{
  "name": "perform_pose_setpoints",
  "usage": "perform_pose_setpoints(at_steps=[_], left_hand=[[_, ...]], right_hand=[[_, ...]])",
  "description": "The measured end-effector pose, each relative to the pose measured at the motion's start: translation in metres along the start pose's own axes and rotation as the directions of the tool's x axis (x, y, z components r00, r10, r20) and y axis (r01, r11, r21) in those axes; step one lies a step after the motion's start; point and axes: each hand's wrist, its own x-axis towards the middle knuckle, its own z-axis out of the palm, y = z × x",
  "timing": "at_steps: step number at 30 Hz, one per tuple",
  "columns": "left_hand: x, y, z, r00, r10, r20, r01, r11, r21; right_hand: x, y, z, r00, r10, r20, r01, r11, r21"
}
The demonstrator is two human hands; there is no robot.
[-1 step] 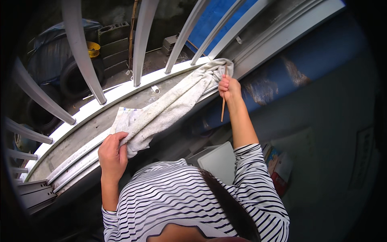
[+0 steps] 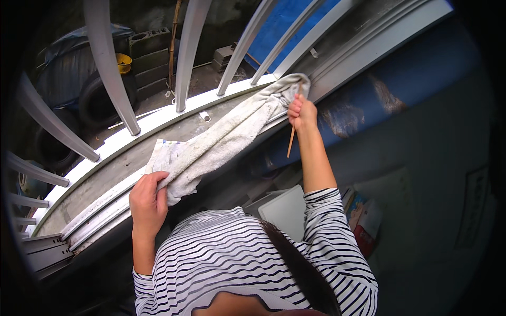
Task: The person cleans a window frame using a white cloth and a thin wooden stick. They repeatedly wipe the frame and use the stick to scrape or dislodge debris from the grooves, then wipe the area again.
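A dirty white towel (image 2: 226, 134) stretches along the window sill and its track, between my two hands. My left hand (image 2: 147, 200) pinches the near left end between thumb and fingers. At the far right, my right hand (image 2: 302, 111) is closed round a thin wooden stick (image 2: 291, 142), whose lower end sticks out below the fist. The stick's upper tip presses into the bunched far end of the towel, over the sliding track (image 2: 100, 221). What the towel covers is hidden.
White metal bars (image 2: 113, 73) rise beyond the sill (image 2: 121, 163). Outside are tyres, a yellow container (image 2: 123, 63), concrete blocks (image 2: 150, 42) and a blue panel. A blue covering (image 2: 348, 116) lies along the wall at right, and a white box (image 2: 282, 210) stands below.
My right hand, the stick and the towel's far end have shifted slightly to the right. My left hand has barely moved and keeps its hold.
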Motion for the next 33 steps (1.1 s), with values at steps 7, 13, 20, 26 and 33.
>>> perform_pose_setpoints(at_steps=[7, 13, 20, 26, 33], left_hand=[[0.001, -0.005, -0.004, 0.998, -0.045, 0.035, 0.048, 0.995, -0.092], [0.004, -0.005, -0.006, 0.996, -0.062, 0.063, 0.068, 0.993, -0.096], [0.001, -0.007, -0.006, 0.998, -0.037, 0.043, 0.04, 0.995, -0.089], [0.001, -0.007, -0.005, 1.0, 0.0, 0.017, 0.002, 0.99, -0.143], [0.018, 0.007, -0.004, 0.978, 0.206, -0.012, -0.204, 0.958, -0.201]], right_hand=[[-0.031, -0.016, 0.037, 0.99, -0.137, -0.023, 0.138, 0.989, 0.046], [-0.038, -0.054, 0.031, 0.994, -0.078, 0.079, 0.08, 0.997, -0.024], [-0.021, -0.082, 0.045, 0.998, -0.003, 0.055, 0.006, 0.999, -0.049], [-0.025, -0.102, 0.048, 0.999, -0.009, 0.032, 0.009, 1.0, 0.03], [-0.058, -0.185, 0.122, 0.825, -0.544, 0.153, 0.565, 0.798, -0.21]])
